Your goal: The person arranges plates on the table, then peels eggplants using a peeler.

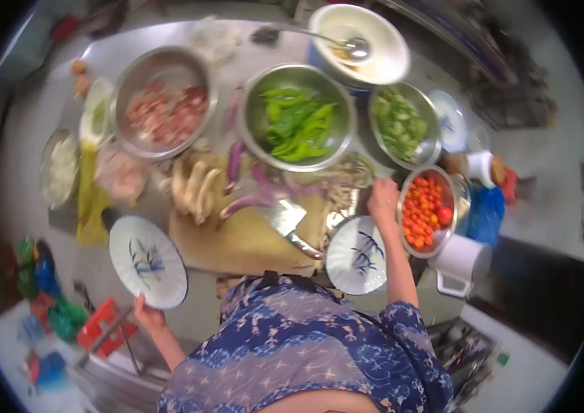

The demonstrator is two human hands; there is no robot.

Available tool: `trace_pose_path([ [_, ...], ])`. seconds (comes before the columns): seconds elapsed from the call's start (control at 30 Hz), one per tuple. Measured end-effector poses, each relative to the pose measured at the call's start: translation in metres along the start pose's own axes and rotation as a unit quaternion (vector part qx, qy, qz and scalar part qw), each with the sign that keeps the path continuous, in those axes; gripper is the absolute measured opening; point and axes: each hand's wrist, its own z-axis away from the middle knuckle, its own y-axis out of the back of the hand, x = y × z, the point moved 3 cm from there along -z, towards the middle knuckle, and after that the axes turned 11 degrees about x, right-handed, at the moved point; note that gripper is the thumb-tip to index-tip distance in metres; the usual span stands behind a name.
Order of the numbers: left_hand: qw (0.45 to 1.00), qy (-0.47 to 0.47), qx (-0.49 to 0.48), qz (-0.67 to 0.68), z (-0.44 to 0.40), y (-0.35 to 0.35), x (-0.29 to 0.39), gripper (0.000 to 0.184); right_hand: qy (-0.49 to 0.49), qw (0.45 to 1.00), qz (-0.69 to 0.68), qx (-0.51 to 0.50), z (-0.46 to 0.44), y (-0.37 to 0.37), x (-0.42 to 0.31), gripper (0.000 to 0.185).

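Observation:
My left hand (pixel 149 313) grips the lower rim of a white plate (pixel 147 258) with a blue plant pattern, held tilted left of the cutting board (pixel 251 241). My right hand (pixel 383 197) is closed beside the metal bowl of chopped red and orange peppers or tomatoes (pixel 423 213); what its fingers hold, if anything, is hidden. Just below that hand is a second patterned plate (pixel 355 258). A cleaver (pixel 290 221) lies on the board, its handle toward me. Purple eggplants (pixel 247 202) and pale, finger-like pieces (pixel 195 189) lie along the board's far side.
Across the back stand metal bowls of cut meat (pixel 167 110), green peppers (pixel 295 124) and chopped greens (pixel 400 127). A white basin (pixel 385 41) holds a ladle. At right are a white mug (pixel 463 261) and a blue bag (pixel 486 213); a bagged pink item (pixel 121 172) lies left.

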Motion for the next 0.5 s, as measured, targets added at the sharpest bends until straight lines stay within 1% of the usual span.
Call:
trace_pose_path([
  [0.07,0.999,0.020,-0.040,-0.010,-0.014,-0.005,-0.012,0.046,0.000,1.000,-0.011,0.012,-0.007,0.000,0.000,0.023],
  [0.13,0.999,0.009,-0.030,-0.013,-0.025,-0.011,-0.022,0.047,-0.029,0.999,-0.038,0.004,-0.011,0.003,0.003,0.022],
  [0.17,0.999,0.031,-0.032,-0.010,-0.032,-0.015,-0.027,0.049,-0.047,0.996,-0.069,0.007,-0.013,0.007,0.004,0.020],
  [0.2,0.999,0.034,-0.040,-0.015,-0.041,-0.018,-0.032,0.049,-0.056,0.996,-0.067,0.009,-0.014,0.018,0.000,0.020],
  [0.27,0.998,0.050,-0.028,0.016,-0.067,-0.013,-0.043,0.051,-0.133,0.966,-0.220,-0.015,-0.015,0.033,-0.002,0.023],
  [0.3,0.998,0.053,-0.035,0.011,-0.069,-0.017,-0.046,0.051,-0.128,0.959,-0.253,0.022,-0.013,0.038,-0.001,0.032],
  [0.33,0.998,0.042,-0.037,0.020,-0.069,-0.020,-0.049,0.051,-0.135,0.958,-0.251,0.024,-0.012,0.042,0.001,0.032],
  [0.4,0.999,0.029,-0.032,0.026,-0.065,-0.016,-0.051,0.051,-0.250,0.905,-0.341,-0.044,-0.004,0.043,0.003,0.036],
  [0.5,1.000,0.015,0.009,0.023,-0.063,-0.022,-0.051,0.050,-0.235,0.914,-0.329,-0.043,0.001,0.042,0.005,0.035],
])
